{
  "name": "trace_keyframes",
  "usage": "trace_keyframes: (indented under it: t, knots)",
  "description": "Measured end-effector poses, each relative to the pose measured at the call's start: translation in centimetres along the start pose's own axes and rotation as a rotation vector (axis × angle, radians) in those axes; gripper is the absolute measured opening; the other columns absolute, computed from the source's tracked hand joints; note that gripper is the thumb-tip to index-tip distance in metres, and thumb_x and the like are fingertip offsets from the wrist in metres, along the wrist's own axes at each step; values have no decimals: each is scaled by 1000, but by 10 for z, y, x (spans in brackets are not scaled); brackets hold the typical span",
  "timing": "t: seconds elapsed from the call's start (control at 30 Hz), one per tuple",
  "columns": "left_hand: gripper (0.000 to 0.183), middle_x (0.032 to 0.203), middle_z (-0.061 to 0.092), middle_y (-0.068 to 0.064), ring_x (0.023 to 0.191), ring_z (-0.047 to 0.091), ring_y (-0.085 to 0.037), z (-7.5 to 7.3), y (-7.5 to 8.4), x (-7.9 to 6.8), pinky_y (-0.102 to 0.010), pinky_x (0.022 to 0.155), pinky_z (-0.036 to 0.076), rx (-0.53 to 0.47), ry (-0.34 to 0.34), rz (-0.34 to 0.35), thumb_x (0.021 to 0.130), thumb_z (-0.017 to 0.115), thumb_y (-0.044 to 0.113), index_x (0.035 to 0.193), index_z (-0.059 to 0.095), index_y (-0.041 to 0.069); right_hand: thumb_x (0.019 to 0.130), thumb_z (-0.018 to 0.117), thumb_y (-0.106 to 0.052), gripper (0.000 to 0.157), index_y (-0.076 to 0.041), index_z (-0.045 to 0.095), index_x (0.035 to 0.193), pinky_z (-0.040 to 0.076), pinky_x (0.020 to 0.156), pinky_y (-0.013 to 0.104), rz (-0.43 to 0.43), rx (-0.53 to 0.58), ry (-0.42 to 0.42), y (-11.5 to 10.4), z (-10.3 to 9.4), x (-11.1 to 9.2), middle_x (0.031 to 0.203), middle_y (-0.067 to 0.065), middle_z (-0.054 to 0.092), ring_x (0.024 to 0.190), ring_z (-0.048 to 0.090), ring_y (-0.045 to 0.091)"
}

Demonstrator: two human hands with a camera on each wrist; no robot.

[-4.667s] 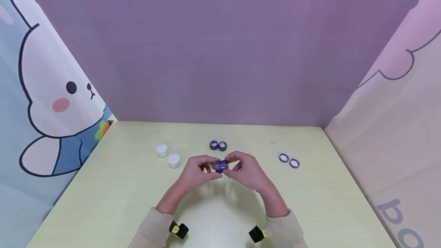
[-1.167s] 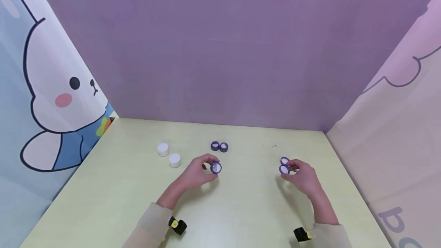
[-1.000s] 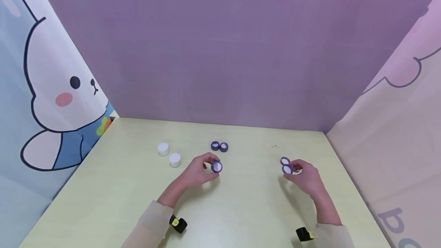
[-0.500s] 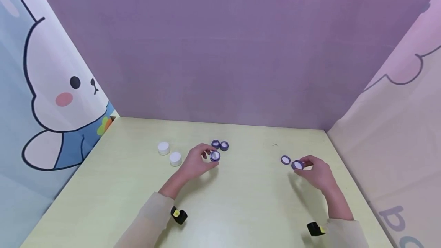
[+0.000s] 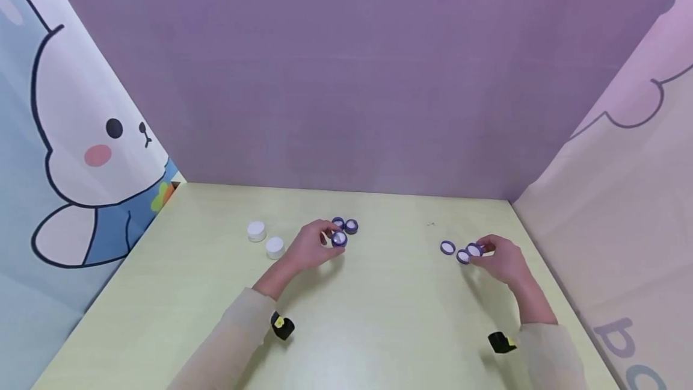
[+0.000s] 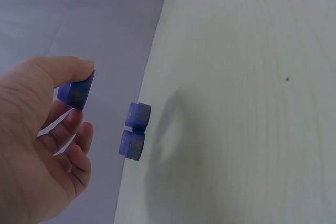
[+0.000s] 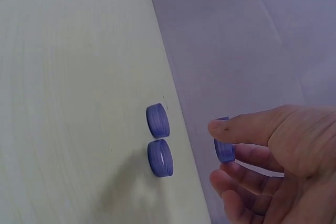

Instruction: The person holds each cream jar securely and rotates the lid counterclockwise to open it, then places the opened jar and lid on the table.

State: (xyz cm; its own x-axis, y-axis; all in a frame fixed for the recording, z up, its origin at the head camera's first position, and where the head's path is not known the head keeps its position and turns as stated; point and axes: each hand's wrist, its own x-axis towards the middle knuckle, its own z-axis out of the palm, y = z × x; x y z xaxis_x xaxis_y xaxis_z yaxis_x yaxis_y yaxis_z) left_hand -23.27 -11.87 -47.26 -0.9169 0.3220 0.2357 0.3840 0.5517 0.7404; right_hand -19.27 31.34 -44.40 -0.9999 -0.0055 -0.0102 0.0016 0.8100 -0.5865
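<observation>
My left hand (image 5: pixel 313 245) pinches a small purple jar (image 5: pixel 339 239) between thumb and fingers, its round opening facing up. In the left wrist view this jar (image 6: pixel 76 94) is raised off the table, beside two similar open jars (image 6: pixel 139 116) standing side by side. Over on the right, my right hand (image 5: pixel 502 257) pinches a purple screw lid (image 5: pixel 474 250) with a white inside by its edge. Two more such lids, a left one (image 5: pixel 447 248) and a right one (image 5: pixel 462 256), lie on the table just left of it. The held lid (image 7: pixel 224 149) is above the tabletop in the right wrist view.
Two white round containers, a far one (image 5: pixel 256 231) and a nearer one (image 5: pixel 275 247), stand left of my left hand. A purple backdrop (image 5: pixel 346 77) rises at the back edge of the pale table (image 5: pixel 379 330). Printed cloths hang at both sides.
Earlier both hands gripped one closed purple jar at the middle. They have since parted: the right took the lid right toward the other lids, the left moved the jar back toward the two jars.
</observation>
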Motion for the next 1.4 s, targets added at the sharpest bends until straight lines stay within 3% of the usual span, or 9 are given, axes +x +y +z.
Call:
trace_keyframes:
  t: [0.47,0.77,1.17,1.4]
  knots:
    - [38,90,59,-1,77,57,-22,2,3,-6,-30,68,49,-25,-3,-2,75,84,16,108,68,7,84,75,-20,45,7,58,115,47,68,36,66,-2,-27,30,-2,34,103,22,60,88,57,32]
    - [37,90,59,-1,74,56,-16,4,1,-8,-29,67,49,-53,10,2,74,84,15,107,68,7,82,78,-23,50,8,57,115,49,66,36,94,-11,-53,40,-2,40,104,25,60,86,59,32]
    - [40,91,61,-1,75,58,-18,8,-5,-14,-29,68,50,-59,-4,-19,73,85,14,108,68,7,82,77,-20,49,9,56,116,51,69,35,104,7,-81,49,2,49,109,28,58,91,58,34]
    - [40,91,60,0,75,57,-17,7,-5,-14,-29,68,50,-80,-5,-41,74,85,14,109,68,8,80,76,-18,49,9,57,116,48,76,41,102,-15,-93,54,4,52,110,28,59,95,56,37]
